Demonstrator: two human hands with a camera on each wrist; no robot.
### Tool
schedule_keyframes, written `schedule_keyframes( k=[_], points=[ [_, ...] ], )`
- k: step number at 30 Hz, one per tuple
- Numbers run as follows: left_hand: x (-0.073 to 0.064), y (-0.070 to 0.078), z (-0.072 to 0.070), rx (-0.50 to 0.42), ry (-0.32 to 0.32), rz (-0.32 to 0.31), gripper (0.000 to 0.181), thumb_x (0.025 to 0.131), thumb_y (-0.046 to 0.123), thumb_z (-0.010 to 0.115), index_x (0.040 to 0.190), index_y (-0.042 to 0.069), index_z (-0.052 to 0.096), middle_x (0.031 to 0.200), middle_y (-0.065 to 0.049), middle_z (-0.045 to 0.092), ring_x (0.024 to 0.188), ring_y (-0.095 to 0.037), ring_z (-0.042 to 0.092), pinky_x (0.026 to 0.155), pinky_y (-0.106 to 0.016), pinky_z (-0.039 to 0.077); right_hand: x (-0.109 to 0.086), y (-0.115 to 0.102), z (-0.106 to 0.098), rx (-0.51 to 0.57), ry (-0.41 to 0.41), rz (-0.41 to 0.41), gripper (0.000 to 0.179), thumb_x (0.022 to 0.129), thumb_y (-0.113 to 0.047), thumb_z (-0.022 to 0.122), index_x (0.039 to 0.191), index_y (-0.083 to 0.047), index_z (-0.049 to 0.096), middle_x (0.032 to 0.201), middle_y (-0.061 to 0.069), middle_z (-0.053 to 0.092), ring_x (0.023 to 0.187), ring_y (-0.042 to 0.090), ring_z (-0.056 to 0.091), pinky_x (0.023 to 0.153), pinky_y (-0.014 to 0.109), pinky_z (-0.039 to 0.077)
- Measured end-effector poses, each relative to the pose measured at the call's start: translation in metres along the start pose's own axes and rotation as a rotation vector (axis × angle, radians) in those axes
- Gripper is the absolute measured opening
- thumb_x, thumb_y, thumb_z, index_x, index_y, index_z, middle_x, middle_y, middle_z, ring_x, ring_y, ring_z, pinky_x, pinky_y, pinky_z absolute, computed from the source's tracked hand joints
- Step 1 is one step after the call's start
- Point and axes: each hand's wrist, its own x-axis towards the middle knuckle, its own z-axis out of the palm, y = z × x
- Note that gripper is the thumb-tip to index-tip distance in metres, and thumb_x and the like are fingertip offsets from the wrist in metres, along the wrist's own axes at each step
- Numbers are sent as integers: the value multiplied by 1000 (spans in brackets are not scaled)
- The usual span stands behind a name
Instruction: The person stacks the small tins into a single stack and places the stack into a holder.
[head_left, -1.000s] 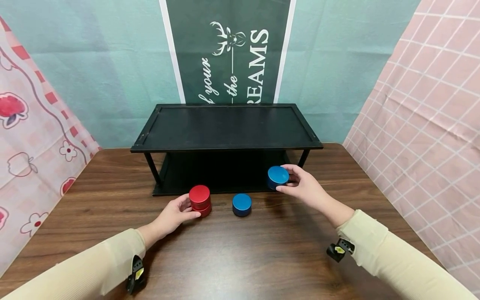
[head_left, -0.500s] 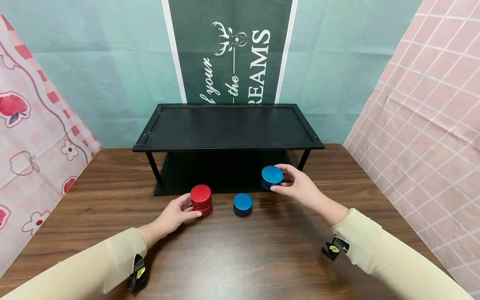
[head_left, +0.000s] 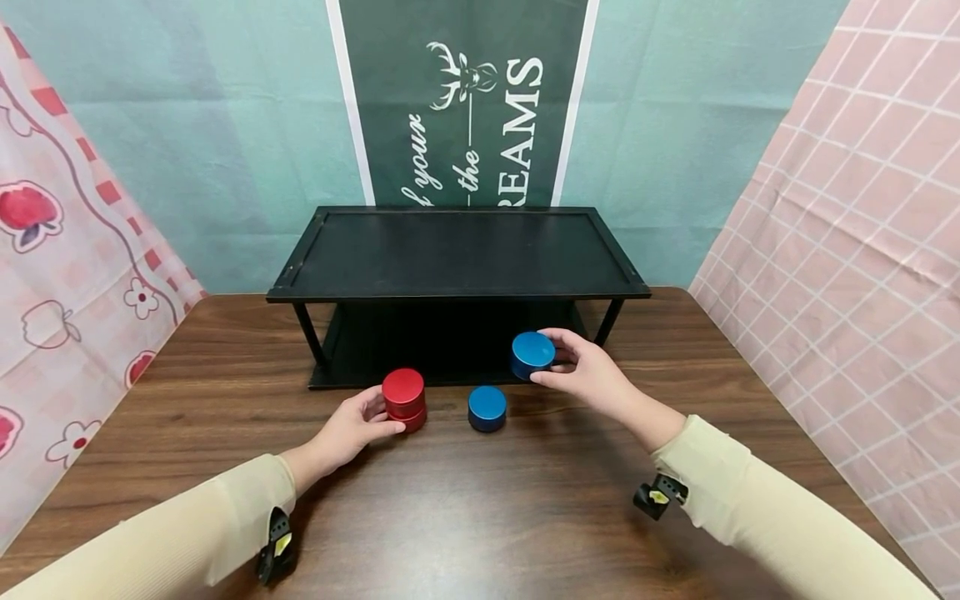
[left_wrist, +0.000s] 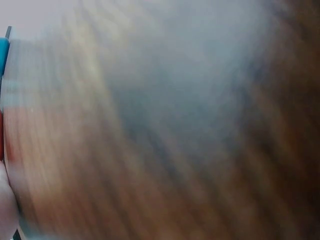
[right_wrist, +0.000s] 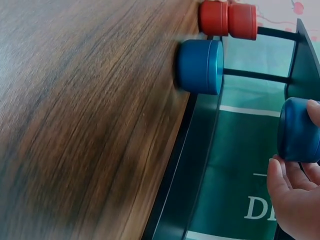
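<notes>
Two round red metal tins are stacked on the table in the head view, the upper tin (head_left: 403, 390) over the lower tin (head_left: 410, 421). My left hand (head_left: 347, 431) grips the stack from its left side, thumb in front. To its right stands a short round blue tin (head_left: 487, 408). My right hand (head_left: 587, 372) holds a second blue tin (head_left: 533, 355) by its right side, raised behind and right of the standing one. In the right wrist view, thumb and fingers close around this held tin (right_wrist: 299, 131). The left wrist view is mostly blurred wood, with slivers of hand and tins.
Behind the tins stands a black two-level shelf (head_left: 457, 254), its lower board (head_left: 442, 350) just beyond the stack. Wood-grain table (head_left: 480, 508) extends toward me. Fabric hangs at the back, left and right. A black strapped device (head_left: 660, 495) sits on the right wrist.
My right hand has moved left with its blue tin, drawing nearer to the standing blue tin. The left hand stays on the red stack.
</notes>
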Motion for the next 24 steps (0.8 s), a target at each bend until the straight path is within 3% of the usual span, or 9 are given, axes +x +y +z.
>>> schedule_keyframes(
  k=[24],
  points=[
    [1,0,0,1,-2,-15,62,82,9,71,134,-5,41,129,-23,51,121,-33,47,98,-34,41,13,-2,20,16,-31,-4,61,81,-17,74,134,-5,46,127,12,54,106,26,58,88,36,50]
  ],
)
